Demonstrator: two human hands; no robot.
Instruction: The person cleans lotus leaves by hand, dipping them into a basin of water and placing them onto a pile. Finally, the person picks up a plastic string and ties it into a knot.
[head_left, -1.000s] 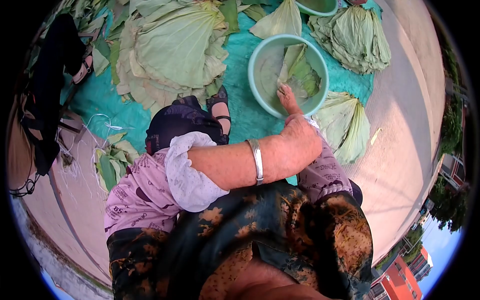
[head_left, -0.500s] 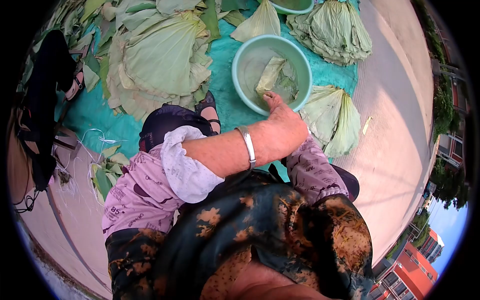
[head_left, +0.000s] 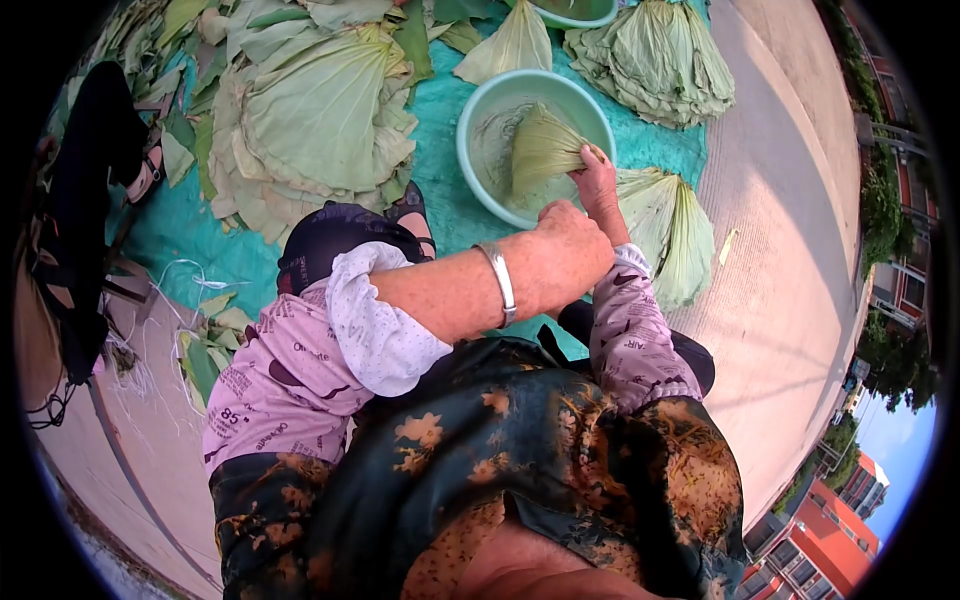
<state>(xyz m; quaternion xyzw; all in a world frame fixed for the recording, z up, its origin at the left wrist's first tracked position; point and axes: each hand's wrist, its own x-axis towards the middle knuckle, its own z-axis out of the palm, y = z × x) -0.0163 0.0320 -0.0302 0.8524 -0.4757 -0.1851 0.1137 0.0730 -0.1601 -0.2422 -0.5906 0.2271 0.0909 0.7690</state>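
Note:
My right hand point(head_left: 597, 185) pinches the gathered end of a folded, wet-looking lotus leaf point(head_left: 542, 150). The leaf fans down into a pale green plastic basin point(head_left: 468, 160) with water in it. Just below, my left hand point(head_left: 574, 243) is curled closed near my right wrist, a metal bangle point(head_left: 497, 280) on its forearm; its fingers face away, so whatever they hold is hidden. Beside the basin on the right lies a fanned lotus leaf bundle point(head_left: 670, 235). A large stack of flattened lotus leaves point(head_left: 320, 115) spreads out on the left.
A green tarp point(head_left: 440, 130) lies under the leaves. Beyond the basin are another leaf stack point(head_left: 655, 65), a single folded leaf point(head_left: 510, 45) and a second basin point(head_left: 575, 15). At left are a person's dark-clothed leg point(head_left: 95, 130) and white string point(head_left: 195, 275). Pavement point(head_left: 770, 220) borders the right.
The leaf, lying low in the basin before, is now raised and fanned out by its gathered end. My right hand has come into sight above my left, which has drawn back from the basin rim.

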